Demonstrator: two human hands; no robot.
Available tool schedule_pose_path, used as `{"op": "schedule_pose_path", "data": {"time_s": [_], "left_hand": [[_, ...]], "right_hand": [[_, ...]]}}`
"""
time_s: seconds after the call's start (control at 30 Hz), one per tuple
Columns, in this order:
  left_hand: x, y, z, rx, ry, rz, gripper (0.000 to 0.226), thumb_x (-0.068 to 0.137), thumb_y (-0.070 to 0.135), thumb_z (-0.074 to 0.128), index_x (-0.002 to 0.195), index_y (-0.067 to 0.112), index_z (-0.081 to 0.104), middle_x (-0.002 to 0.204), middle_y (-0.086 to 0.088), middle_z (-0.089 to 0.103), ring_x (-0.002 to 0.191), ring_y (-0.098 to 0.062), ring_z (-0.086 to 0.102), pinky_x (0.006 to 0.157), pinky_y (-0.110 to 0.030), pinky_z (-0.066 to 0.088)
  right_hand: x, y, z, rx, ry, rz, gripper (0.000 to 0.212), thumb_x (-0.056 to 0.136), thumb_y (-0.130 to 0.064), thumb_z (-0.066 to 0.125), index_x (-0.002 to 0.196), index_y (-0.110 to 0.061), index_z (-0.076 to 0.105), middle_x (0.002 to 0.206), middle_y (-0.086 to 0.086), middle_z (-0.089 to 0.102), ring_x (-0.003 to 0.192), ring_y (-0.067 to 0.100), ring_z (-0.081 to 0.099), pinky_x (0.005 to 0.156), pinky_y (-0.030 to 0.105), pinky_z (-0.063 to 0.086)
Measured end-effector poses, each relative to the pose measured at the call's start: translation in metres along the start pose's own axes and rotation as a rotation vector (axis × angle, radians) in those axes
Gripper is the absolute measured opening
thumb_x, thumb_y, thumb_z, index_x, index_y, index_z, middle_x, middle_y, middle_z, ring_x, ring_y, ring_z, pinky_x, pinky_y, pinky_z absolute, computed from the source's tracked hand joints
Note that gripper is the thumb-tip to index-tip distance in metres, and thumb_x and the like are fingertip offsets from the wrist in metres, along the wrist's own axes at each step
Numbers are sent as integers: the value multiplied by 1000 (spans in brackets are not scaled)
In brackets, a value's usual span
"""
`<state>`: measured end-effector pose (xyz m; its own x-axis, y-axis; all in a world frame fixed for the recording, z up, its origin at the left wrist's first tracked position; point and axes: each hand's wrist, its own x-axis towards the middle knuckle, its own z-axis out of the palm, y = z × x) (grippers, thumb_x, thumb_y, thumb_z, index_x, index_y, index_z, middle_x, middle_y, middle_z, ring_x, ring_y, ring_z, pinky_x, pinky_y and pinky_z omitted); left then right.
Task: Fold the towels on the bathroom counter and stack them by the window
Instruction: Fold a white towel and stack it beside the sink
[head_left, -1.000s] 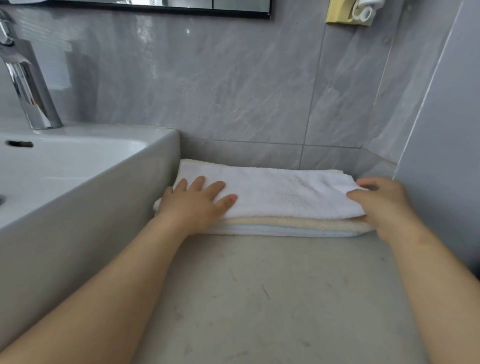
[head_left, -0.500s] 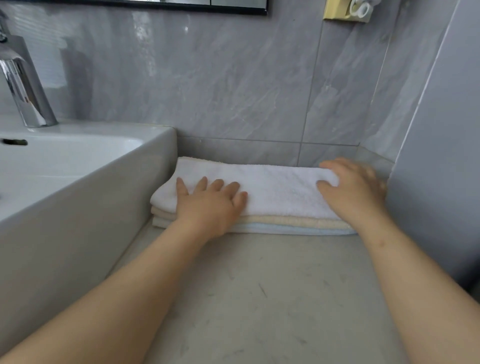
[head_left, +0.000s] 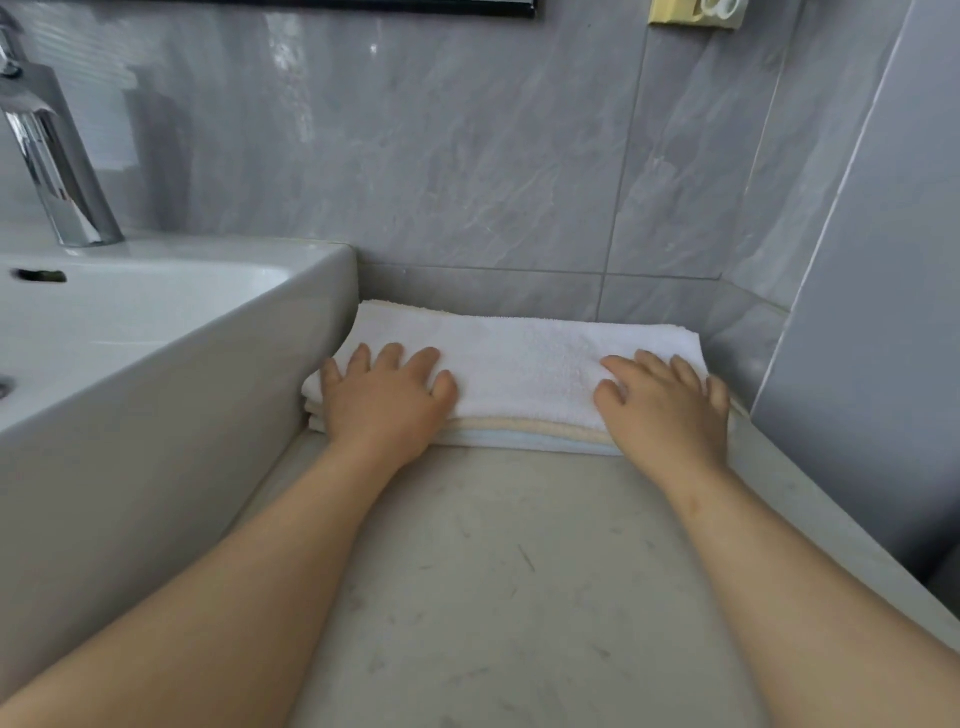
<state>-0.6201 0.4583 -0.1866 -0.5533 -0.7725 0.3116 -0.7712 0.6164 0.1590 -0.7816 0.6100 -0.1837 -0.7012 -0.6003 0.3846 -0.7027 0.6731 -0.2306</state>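
A stack of three folded towels lies against the tiled back wall, between the sink and the right wall. The white towel (head_left: 519, 364) is on top, a cream towel (head_left: 524, 427) shows as a thin edge under it, and a pale blue towel (head_left: 519, 442) is at the bottom. My left hand (head_left: 387, 397) rests flat, fingers spread, on the stack's left end. My right hand (head_left: 667, 408) lies flat, fingers spread, on its right end. Neither hand grips anything.
A white sink basin (head_left: 218, 374) with a chrome tap (head_left: 57, 171) stands directly left of the stack. The beige counter (head_left: 509, 582) stretches in front. A grey wall panel (head_left: 872, 312) closes the right side. A yellow holder (head_left: 691, 13) hangs high on the wall.
My right hand has moved from the stack's far right edge onto its top and now lies flat near the front. My left hand stays flat on the left end.
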Motion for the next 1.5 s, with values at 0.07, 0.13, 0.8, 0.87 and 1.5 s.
{"op": "schedule_pose_path", "data": {"time_s": [0.07,0.13,0.8,0.87,1.5], "left_hand": [[-6,-2,0,-21,111,-1,49,95,45,15,139,36,34,148,6,33,142,-23,17,113,-47,7],[-16,-3,-2,-14,196,-2,48,95,47,22,137,33,40,146,6,37,141,-20,19,111,-44,10],[-226,-32,-69,64,197,255,41,71,45,38,86,26,72,80,8,69,69,-21,67,59,-32,52],[-246,-46,-78,88,210,290,40,72,45,39,88,27,71,82,9,69,70,-20,67,59,-31,52],[-277,-111,-96,60,200,312,34,81,35,45,97,18,70,92,2,69,81,-25,66,70,-32,50]], "right_hand": [[-8,-4,2,28,170,-13,47,91,-42,30,130,-30,52,148,-4,37,139,21,25,112,45,10],[-19,-9,3,78,278,-76,62,81,-48,22,123,-24,59,144,1,44,136,26,32,110,49,12],[-218,-68,-64,146,-113,-332,44,91,-39,43,135,-32,45,136,-8,49,125,20,43,100,34,30],[-232,-70,-68,145,-122,-384,43,91,-39,44,133,-31,47,136,-9,49,124,20,43,99,34,30],[-255,-113,-53,335,10,-683,41,75,-42,45,98,-20,69,97,-4,68,86,24,65,74,39,50]]}}
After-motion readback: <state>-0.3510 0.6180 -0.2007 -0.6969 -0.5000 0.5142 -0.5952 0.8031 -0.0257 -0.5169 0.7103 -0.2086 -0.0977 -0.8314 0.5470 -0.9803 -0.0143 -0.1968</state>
